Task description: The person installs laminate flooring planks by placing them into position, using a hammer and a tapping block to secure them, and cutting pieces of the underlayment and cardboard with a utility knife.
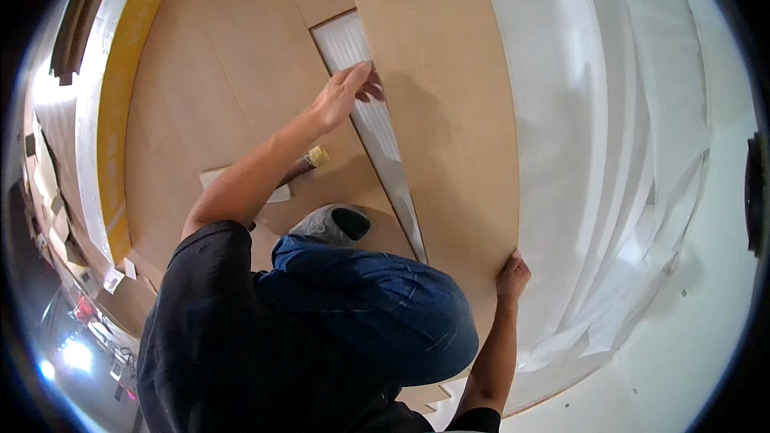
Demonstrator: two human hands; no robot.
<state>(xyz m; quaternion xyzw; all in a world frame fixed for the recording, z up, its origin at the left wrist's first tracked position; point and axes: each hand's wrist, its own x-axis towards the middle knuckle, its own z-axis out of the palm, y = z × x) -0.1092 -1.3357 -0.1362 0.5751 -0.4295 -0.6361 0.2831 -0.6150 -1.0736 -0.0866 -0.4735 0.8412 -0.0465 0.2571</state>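
A tan laminate floor plank (449,112) is being gripped at its far left edge by the left hand (343,96), fingers curled over it, and at its near right corner by the right hand (511,277), above white foam underlay (577,112), right of laid planks (233,72).

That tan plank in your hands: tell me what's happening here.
A person kneeling on a partly laid plank floor holds a tan plank with both hands. The left hand grips its far left edge and the right hand its near end, above a strip of white underlay. A mallet lies on the floor behind the left arm.
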